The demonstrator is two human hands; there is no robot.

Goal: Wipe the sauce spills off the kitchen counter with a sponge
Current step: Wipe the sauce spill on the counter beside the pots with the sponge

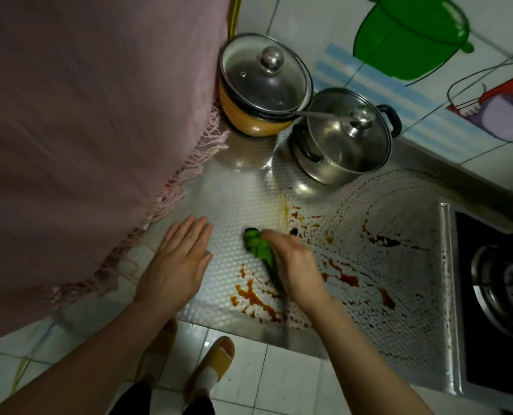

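The right hand point(294, 262) has its fingers curled down over a green sponge point(258, 247) and presses it against the kitchen counter point(240, 190). The fingertips are hidden under the knuckles, so how tightly they close cannot be told. The sponge shows on the thumb side of the hand as a crumpled green strip, running from just past the knuckles back along the palm toward the wrist. The back of the hand faces up and the forearm comes in from the lower right.

The left hand point(177, 262) lies flat on the counter and holds nothing, with its fingers straight and close together and the thumb alongside. Its fingertips point away from the body, toward a fringed pink cloth point(84, 130) that hangs just beyond them and to their left. The two hands are near each other but apart, with bare embossed metal between them.

The sauce spills point(255, 298) are brown-red smears and drops. One patch sits just behind the sponge, between the two wrists. More streaks lie on the little-finger side of the right hand, and scattered drops lie just past its knuckles. Well beyond the fingers of both hands stand an orange pot point(264, 85) and a steel pot point(345, 136), side by side and each with a lid on. A gas stove point(500, 280) sits far out on the right hand's outer side
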